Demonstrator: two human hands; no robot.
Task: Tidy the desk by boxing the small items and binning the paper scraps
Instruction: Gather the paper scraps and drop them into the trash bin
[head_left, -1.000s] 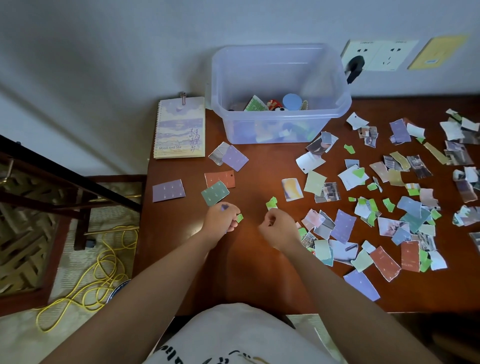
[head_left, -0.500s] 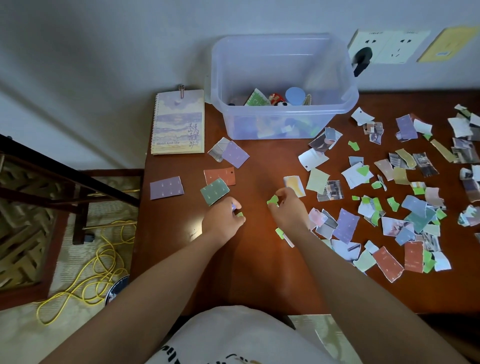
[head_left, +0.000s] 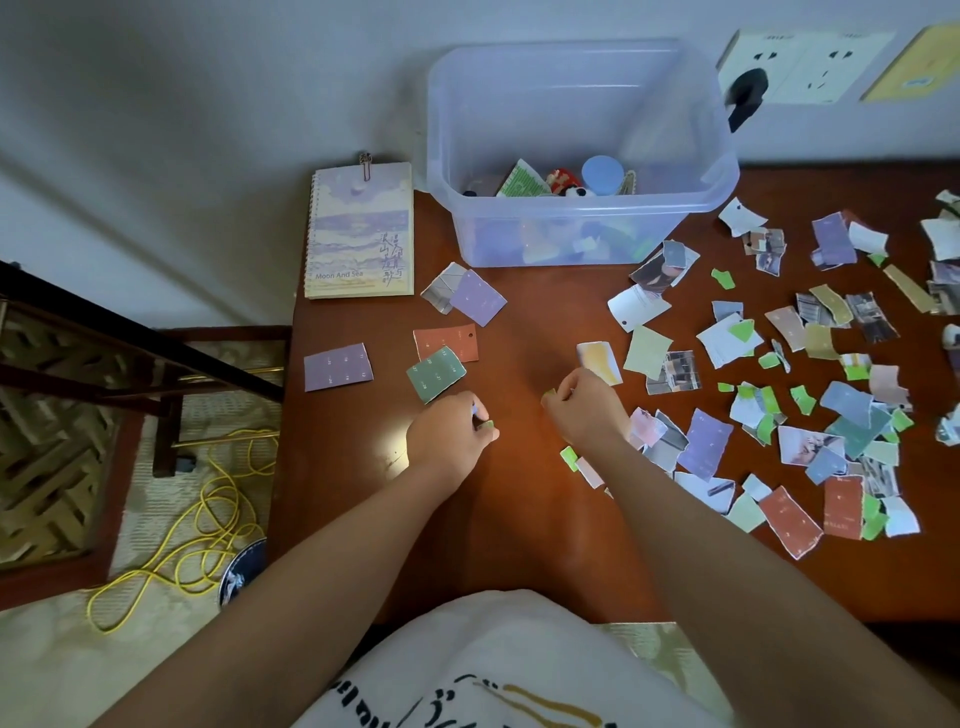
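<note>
I log the left hand (head_left: 447, 437) curled, pinching a green scrap (head_left: 487, 425), and the right hand (head_left: 584, 410) pinching a second green scrap (head_left: 549, 396). Both are mid-desk (head_left: 519, 499). Paper scraps (head_left: 704, 441) cover its right side.

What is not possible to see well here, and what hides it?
Head view, plastic box: lower contents blurred by its frosted wall.
Left hand: its grip hides all but green and purple edges of small scraps.
Right hand: green scrap mostly covered by its grip.
Paper scraps at the right edge, cut off by the frame.
Dark round object on the floor, half hidden by the desk.
</note>
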